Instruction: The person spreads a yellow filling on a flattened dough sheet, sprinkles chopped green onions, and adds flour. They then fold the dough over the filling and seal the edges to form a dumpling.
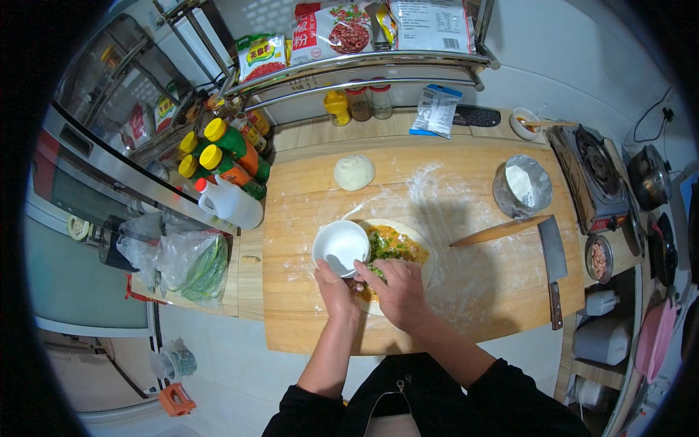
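In my left hand (337,292) is a small white bowl (341,247), tilted over the left side of a round sheet of dough (428,271). The bowl looks empty inside. My right hand (401,292) is beside it, fingers bent over the dough and one fingertip near the bowl's rim; whether it pinches anything is hidden. Chopped green onion (390,244) and an orange-brown paste (416,253) cover much of the sheet. Behind the bowl, a ball of dough (354,172) rests on the floured wooden board (306,207).
A wooden rolling pin (491,232) and a cleaver (552,251) lie right of the dough. Beyond them stand a metal bowl of flour (522,185) and a gas stove (590,175). A white plastic jug (232,203) and capped bottles (232,158) stand at the left.
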Demonstrator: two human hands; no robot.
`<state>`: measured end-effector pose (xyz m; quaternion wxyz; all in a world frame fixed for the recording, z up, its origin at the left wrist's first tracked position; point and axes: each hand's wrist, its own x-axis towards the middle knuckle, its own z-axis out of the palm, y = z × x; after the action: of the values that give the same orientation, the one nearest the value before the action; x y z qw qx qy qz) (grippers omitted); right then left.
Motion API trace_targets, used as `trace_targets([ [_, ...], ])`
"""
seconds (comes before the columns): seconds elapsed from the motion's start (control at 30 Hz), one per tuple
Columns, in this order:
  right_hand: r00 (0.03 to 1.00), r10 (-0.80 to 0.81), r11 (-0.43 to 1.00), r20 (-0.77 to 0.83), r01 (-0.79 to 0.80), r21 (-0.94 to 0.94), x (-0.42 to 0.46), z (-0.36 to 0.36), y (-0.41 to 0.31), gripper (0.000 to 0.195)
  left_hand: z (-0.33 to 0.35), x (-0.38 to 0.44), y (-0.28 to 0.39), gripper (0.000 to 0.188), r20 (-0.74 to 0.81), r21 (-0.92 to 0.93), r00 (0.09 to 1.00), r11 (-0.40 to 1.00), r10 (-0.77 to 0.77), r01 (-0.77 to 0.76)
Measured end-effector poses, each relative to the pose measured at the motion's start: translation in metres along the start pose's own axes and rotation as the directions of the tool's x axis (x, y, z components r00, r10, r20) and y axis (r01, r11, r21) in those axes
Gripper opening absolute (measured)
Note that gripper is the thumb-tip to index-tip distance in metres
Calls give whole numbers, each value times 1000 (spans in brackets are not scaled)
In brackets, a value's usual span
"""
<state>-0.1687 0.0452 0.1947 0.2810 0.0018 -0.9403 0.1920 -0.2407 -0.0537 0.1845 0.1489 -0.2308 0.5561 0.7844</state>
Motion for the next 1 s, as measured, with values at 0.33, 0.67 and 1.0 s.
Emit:
trace_targets([
  [0.33, 885, 383, 890, 264, -430, 149, -43, 33, 43, 12, -39, 6, -8, 44, -101, 190, 895, 891, 435, -412],
  [0.67, 879, 255, 965, 402, -255, -54, -19, 5, 34, 18, -125, 19, 20, 44, -378, -137, 909, 960, 178, -245],
  [1.0, 907, 94, 977, 411, -164, 138, -20, 11, 26, 28, -217, 68, 50, 43, -504, -111, 843, 954, 186, -277],
])
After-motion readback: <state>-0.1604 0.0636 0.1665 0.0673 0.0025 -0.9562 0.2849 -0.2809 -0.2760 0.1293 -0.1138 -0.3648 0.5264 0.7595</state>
